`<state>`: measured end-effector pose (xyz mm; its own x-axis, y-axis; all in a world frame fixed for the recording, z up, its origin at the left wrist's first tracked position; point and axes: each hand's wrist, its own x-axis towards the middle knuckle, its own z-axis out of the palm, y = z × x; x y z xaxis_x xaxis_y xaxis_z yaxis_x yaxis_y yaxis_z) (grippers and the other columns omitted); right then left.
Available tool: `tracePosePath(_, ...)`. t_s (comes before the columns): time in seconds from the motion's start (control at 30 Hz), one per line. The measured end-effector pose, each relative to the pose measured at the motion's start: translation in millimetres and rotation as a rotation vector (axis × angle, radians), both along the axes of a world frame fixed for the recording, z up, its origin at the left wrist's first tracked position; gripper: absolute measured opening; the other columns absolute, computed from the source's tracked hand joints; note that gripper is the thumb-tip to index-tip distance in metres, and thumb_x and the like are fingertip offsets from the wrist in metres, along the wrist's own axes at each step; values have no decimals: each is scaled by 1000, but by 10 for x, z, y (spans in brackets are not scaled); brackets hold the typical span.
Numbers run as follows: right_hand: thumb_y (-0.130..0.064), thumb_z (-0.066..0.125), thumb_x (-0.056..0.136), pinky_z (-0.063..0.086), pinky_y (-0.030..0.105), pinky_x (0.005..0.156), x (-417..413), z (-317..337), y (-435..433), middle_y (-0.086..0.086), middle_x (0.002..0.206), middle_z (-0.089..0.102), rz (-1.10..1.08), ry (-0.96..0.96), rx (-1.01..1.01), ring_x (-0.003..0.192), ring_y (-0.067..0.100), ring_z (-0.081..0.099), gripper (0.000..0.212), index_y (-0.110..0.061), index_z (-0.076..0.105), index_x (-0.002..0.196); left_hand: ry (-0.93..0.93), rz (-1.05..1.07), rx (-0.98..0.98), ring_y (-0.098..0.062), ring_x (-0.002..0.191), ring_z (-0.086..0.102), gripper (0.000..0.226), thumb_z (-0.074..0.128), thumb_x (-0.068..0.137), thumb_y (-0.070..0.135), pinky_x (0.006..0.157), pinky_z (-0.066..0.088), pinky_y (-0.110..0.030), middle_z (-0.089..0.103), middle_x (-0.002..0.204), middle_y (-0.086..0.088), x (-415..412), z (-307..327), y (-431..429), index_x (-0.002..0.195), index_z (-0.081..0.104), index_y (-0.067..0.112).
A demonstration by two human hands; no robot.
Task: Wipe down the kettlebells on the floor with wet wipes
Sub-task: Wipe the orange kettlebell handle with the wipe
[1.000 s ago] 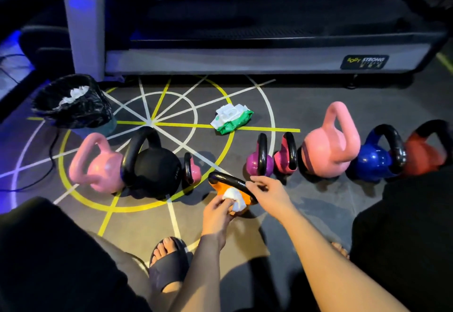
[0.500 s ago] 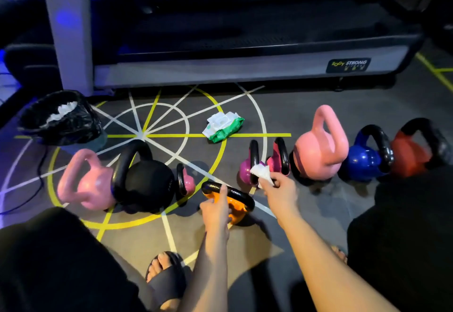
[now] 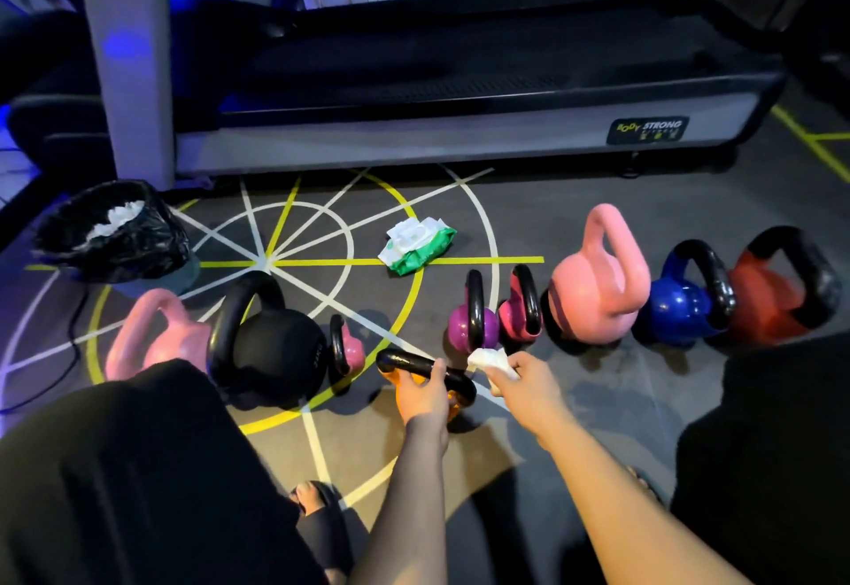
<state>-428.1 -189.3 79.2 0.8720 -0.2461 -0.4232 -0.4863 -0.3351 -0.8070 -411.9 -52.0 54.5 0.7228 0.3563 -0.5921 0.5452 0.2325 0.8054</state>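
Note:
A small orange kettlebell (image 3: 453,402) with a black handle stands on the floor in front of me. My left hand (image 3: 425,393) grips its handle. My right hand (image 3: 529,382) holds a crumpled white wet wipe (image 3: 487,360) just right of the handle. Behind it stand a purple kettlebell (image 3: 464,324) and a magenta kettlebell (image 3: 517,315). Further right are a big pink kettlebell (image 3: 593,294), a blue kettlebell (image 3: 680,308) and a red kettlebell (image 3: 772,304). At the left are a pink kettlebell (image 3: 156,336), a large black kettlebell (image 3: 271,345) and a tiny pink kettlebell (image 3: 349,350).
A green pack of wet wipes (image 3: 416,244) lies on the floor beyond the row. A black-lined bin (image 3: 115,234) with used wipes stands at the far left. A treadmill (image 3: 460,124) runs across the back. My sandalled foot (image 3: 317,511) and dark knees are near the bottom.
The wipe passed from my left hand to my right, which pulled away to the right. My left hand moved onto the orange kettlebell's handle and closed on it.

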Motion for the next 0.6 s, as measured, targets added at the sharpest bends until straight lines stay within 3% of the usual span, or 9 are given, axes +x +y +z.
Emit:
tracePosePath(0.07, -31, 68, 88, 47, 35, 69, -24, 20, 42, 6, 80, 72, 27, 6, 13, 82, 26, 68, 19, -17, 59, 81, 16, -78, 4, -23, 91, 68, 31, 65, 97, 20, 64, 55, -30, 70, 109, -8, -45, -4, 110, 126, 56, 15)
tracePosePath(0.17, -28, 66, 90, 50, 36, 71, -39, 20, 79, 5, 81, 72, 16, 10, -7, 84, 27, 68, 16, -17, 58, 82, 58, -235, -22, -17, 88, 69, 28, 65, 98, 18, 68, 54, -31, 73, 109, -7, -111, 78, 321, 124, 57, 21)
tracePosePath(0.27, -39, 66, 85, 57, 46, 80, -39, -65, 57, 2, 82, 73, -24, -2, 0, 83, 24, 71, 19, -20, 61, 85, 93, -480, 64, -18, 96, 69, 41, 67, 96, 20, 68, 54, -32, 74, 109, -5, -140, 214, 569, 134, 54, 25)
tracePosePath(0.4, -49, 58, 74, 58, 50, 80, 20, -384, -23, -4, 84, 72, -67, -57, 23, 83, 22, 71, 18, -43, 65, 89, 112, -764, 208, -17, 99, 67, 53, 63, 99, 26, 69, 48, -31, 73, 104, 2, -129, 257, 764, 140, 37, 48)
tracePosePath(0.47, -47, 59, 74, 58, 44, 76, -12, -175, 47, -3, 77, 72, -101, -78, -8, 82, 26, 70, 16, -50, 69, 86, 70, -780, 224, -13, 96, 64, 57, 59, 102, 26, 67, 48, -28, 69, 106, 5, -130, 246, 753, 148, 33, 47)
tracePosePath(0.53, -42, 64, 85, 52, 34, 71, -28, -118, 80, 2, 80, 72, -131, -53, -75, 85, 29, 67, 14, -42, 76, 93, 4, -795, 279, -2, 89, 65, 47, 57, 103, 26, 62, 47, -18, 72, 109, 5, -137, 201, 712, 145, 41, 41)
tracePosePath(0.6, -34, 67, 91, 48, 31, 74, -40, -139, 95, 7, 98, 75, -188, 3, -151, 96, 31, 66, 20, -30, 77, 108, -56, -830, 367, 3, 87, 65, 40, 58, 102, 29, 62, 46, -9, 73, 110, 4, -168, 193, 640, 141, 50, 33)
